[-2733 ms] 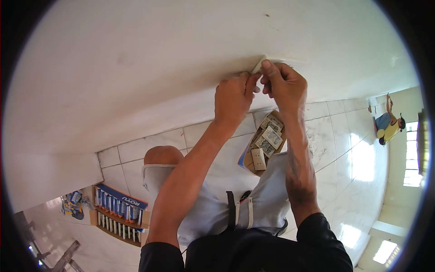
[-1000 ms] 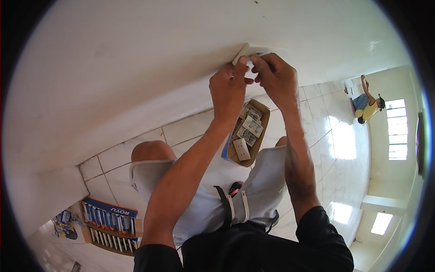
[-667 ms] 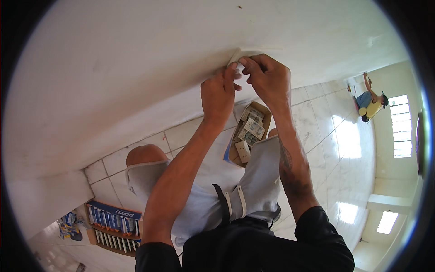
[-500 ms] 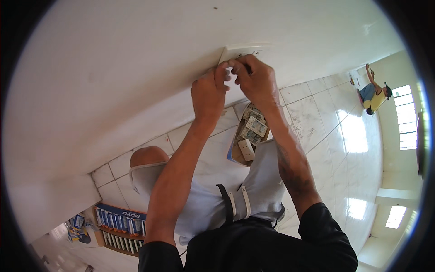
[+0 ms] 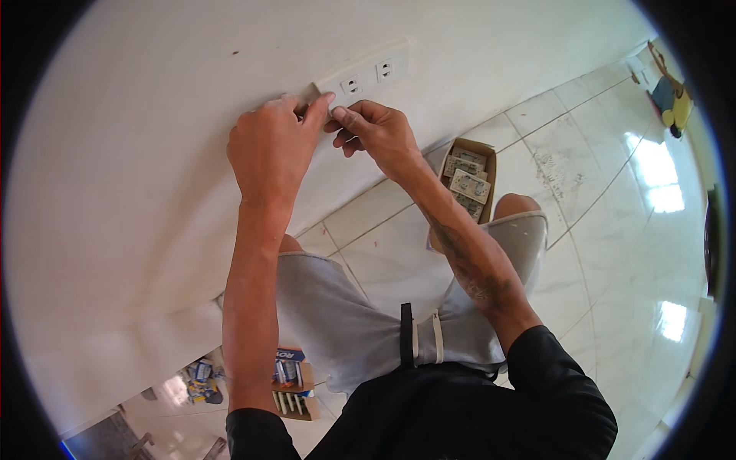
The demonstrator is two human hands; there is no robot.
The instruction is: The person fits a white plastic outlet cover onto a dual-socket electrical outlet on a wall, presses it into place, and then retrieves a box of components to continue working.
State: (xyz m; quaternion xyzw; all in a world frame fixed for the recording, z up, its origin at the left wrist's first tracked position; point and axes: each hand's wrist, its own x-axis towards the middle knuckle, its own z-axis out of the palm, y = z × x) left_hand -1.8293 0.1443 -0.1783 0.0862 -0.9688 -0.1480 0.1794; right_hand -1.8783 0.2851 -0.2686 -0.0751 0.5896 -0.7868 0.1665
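Note:
A white outlet plate (image 5: 366, 75) with two sockets sits on the pale wall. At its left end my left hand (image 5: 268, 146) is closed, thumb and fingers pinching the plate's edge by a beige, tilted corner piece. My right hand (image 5: 379, 134) is just below the plate's lower left corner, thumb and forefinger pressed together, the other fingers curled. Whatever lies between those fingertips is too small to make out. The two hands' fingertips nearly meet.
A cardboard box (image 5: 491, 162) of outlet units (image 5: 469, 185) stands by my right knee. Lower left is an open blue and brown box (image 5: 290, 354) of packaged parts, beside a pile of small packets (image 5: 201, 377). A person in yellow (image 5: 678, 111) is on the tiled floor (image 5: 529, 115) at far right.
My view has shifted, so wall, plate and boxes appear displaced. My hands have moved apart slightly and now sit at the plate's left end, with both sockets uncovered.

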